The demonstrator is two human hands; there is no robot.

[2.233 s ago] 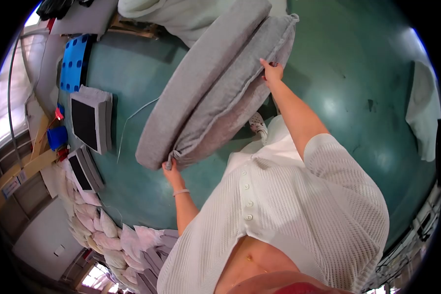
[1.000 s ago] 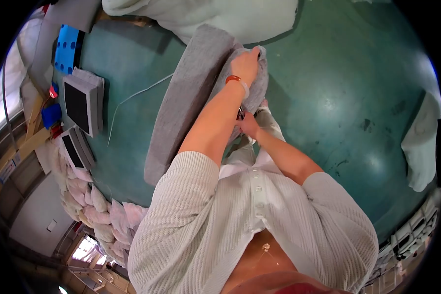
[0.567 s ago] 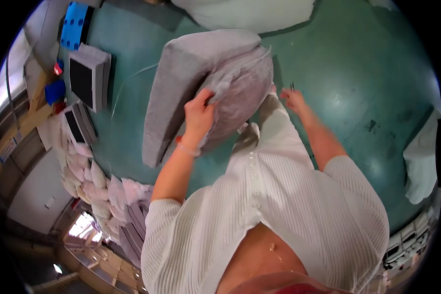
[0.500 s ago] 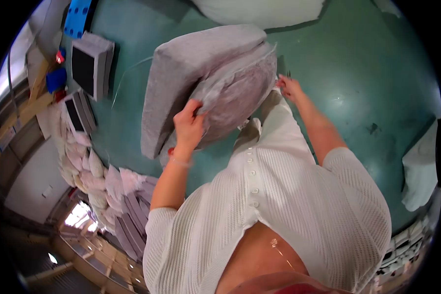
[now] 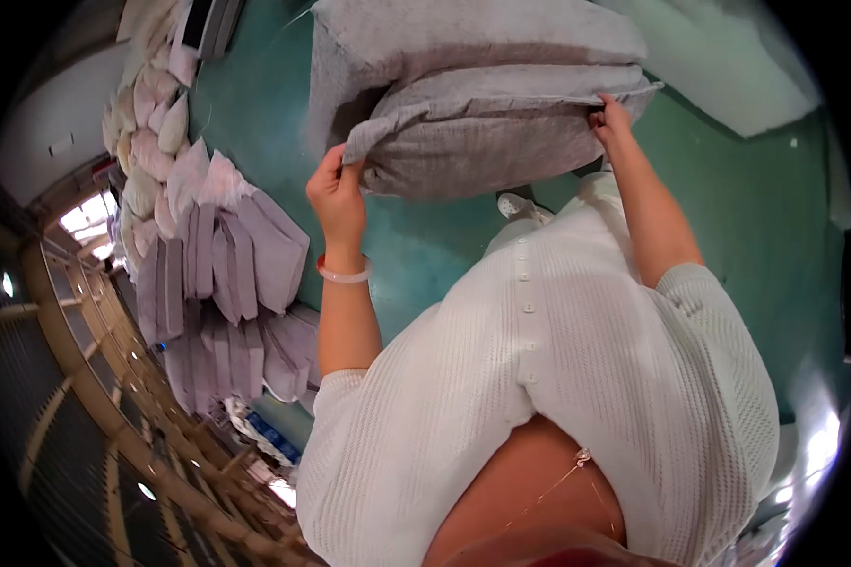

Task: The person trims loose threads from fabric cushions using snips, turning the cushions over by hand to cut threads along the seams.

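A soft grey fabric cushion (image 5: pixel 482 156) hangs in front of me with its long edge pulled fairly straight. My left hand (image 5: pixel 338 194), a bracelet on its wrist, pinches the cushion's left corner. Near the right end of the same edge, my right hand (image 5: pixel 613 123) grips the fabric with its fingers closed. Directly behind the cushion, and partly covered by it, stands a bulky grey upholstered piece (image 5: pixel 473 36). Whether the two are joined I cannot tell.
Grey cushions (image 5: pixel 222 255) are stacked on the left, beside a pile of pale stuffed bags (image 5: pixel 151 156). A large whitish bundle (image 5: pixel 719 57) lies at the upper right on the green floor (image 5: pixel 728 208). A dark-topped grey piece (image 5: pixel 216 24) stands at the upper left.
My right hand has come up from beside my leg onto the cushion's right edge. My left hand has shifted to its left corner, and the cushion is now stretched out more level. The view has turned.
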